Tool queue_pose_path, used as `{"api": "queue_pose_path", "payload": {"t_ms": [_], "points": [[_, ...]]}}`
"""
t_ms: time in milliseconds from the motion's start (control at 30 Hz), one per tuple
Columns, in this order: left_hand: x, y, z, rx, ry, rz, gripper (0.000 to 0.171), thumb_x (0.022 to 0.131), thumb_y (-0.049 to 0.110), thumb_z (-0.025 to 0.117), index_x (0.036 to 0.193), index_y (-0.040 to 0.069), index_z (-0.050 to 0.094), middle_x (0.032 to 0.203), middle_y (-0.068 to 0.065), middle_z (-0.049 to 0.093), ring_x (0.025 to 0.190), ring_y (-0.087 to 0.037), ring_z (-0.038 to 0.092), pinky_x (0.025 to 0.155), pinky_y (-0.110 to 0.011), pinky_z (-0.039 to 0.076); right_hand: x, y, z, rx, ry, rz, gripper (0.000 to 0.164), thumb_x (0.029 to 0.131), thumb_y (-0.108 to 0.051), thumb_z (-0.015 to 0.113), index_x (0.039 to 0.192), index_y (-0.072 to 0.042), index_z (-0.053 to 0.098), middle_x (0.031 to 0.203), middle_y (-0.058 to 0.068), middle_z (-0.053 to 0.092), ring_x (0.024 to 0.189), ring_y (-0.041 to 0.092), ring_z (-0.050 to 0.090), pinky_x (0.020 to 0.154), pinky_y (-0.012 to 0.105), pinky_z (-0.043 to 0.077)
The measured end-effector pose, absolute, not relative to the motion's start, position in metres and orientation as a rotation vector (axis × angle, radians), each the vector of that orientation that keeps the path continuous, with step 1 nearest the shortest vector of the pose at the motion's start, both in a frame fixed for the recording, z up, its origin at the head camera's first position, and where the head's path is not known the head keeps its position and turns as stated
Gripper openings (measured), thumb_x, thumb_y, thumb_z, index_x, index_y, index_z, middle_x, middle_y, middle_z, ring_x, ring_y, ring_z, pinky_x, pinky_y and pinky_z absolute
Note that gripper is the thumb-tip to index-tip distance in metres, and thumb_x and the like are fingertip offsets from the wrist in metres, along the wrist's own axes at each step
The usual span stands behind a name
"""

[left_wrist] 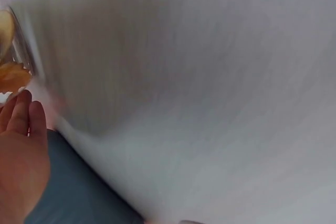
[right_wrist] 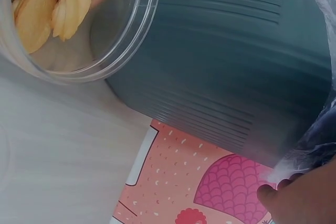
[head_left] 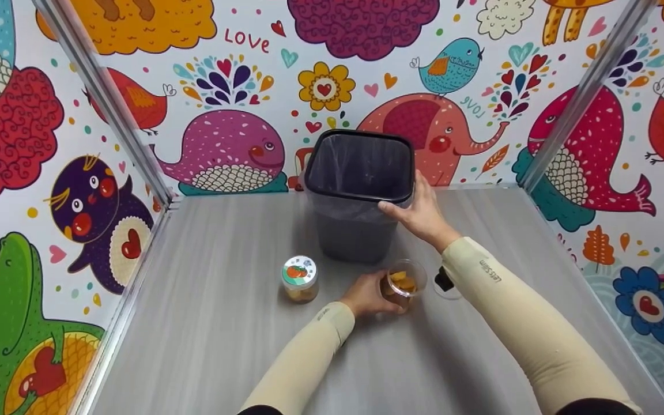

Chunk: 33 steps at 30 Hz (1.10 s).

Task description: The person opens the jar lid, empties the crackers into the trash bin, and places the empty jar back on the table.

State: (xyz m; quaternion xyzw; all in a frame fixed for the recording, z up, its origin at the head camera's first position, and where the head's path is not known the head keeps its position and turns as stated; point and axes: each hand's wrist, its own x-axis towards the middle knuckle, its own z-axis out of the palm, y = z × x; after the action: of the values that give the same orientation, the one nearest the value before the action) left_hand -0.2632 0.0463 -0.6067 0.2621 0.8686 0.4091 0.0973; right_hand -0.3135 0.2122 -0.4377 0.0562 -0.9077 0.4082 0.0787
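My left hand [head_left: 366, 295] grips a clear plastic jar [head_left: 422, 283] from its left side. The jar has no lid on and holds yellow-orange slices [right_wrist: 73, 9], some with wavy surfaces like crisps. Just behind it stands a dark grey trash bin [head_left: 355, 230] lined with a thin plastic bag [head_left: 361, 161]. At the bin's right front corner, my right hand [head_left: 427, 216] holds the rim, thumb over the front edge and fingers along the side. The left wrist view catches my left fingers [left_wrist: 21, 116] against the jar at its edge.
A second jar [head_left: 299, 279], with a fruit-printed lid, stands on the grey table [head_left: 222, 334] left of my left hand. Partly under my right forearm lies a clear round lid [head_left: 449, 294]. Cartoon-printed walls [head_left: 222, 150] and metal posts [head_left: 585, 92] enclose the table.
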Motion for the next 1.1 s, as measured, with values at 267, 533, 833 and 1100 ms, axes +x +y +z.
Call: {"api": "queue_pose_path", "payload": {"t_ms": [267, 533, 833, 1100], "points": [[-0.259, 0.044, -0.608, 0.776, 2.61, 1.225, 0.079, 0.06, 0.038, 0.096, 0.125, 0.009, 0.063, 0.112, 0.003, 0.069, 0.101, -0.011, 0.062, 0.091, -0.028, 0.048, -0.313, 0.209, -0.44, 0.184, -2.714, 1.225, 0.117, 0.081, -0.06, 0.074, 0.158, -0.005, 0.006, 0.161, 0.02, 0.011, 0.147, 0.037, 0.008, 0.117, 0.055, 0.013], [-0.254, 0.043, -0.611, 0.746, 2.594, 1.303, 0.073, 0.062, 0.036, 0.095, 0.124, 0.012, 0.066, 0.111, 0.008, 0.068, 0.1, -0.008, 0.062, 0.092, -0.027, 0.048, -0.313, 0.206, -0.442, 0.179, -2.729, 1.214, 0.119, 0.081, -0.063, 0.073, 0.158, -0.003, 0.005, 0.162, 0.021, 0.01, 0.147, 0.037, 0.008, 0.116, 0.055, 0.014], [-0.251, 0.041, -0.608, 0.602, 2.585, 1.5, 0.075, 0.06, 0.041, 0.095, 0.122, 0.011, 0.067, 0.112, 0.006, 0.07, 0.102, -0.009, 0.063, 0.094, -0.03, 0.048, -0.312, 0.207, -0.441, 0.181, -2.739, 1.212, 0.119, 0.08, -0.065, 0.072, 0.158, -0.004, 0.006, 0.162, 0.02, 0.009, 0.148, 0.036, 0.008, 0.116, 0.055, 0.014], [-0.248, 0.035, -0.586, 0.567, 2.534, 1.687, 0.075, 0.064, 0.036, 0.095, 0.126, 0.009, 0.063, 0.119, 0.002, 0.068, 0.11, -0.012, 0.061, 0.098, -0.035, 0.047, -0.312, 0.212, -0.434, 0.183, -2.732, 1.183, 0.117, 0.081, -0.061, 0.074, 0.158, -0.004, 0.007, 0.162, 0.021, 0.01, 0.147, 0.036, 0.008, 0.117, 0.055, 0.014]]}}
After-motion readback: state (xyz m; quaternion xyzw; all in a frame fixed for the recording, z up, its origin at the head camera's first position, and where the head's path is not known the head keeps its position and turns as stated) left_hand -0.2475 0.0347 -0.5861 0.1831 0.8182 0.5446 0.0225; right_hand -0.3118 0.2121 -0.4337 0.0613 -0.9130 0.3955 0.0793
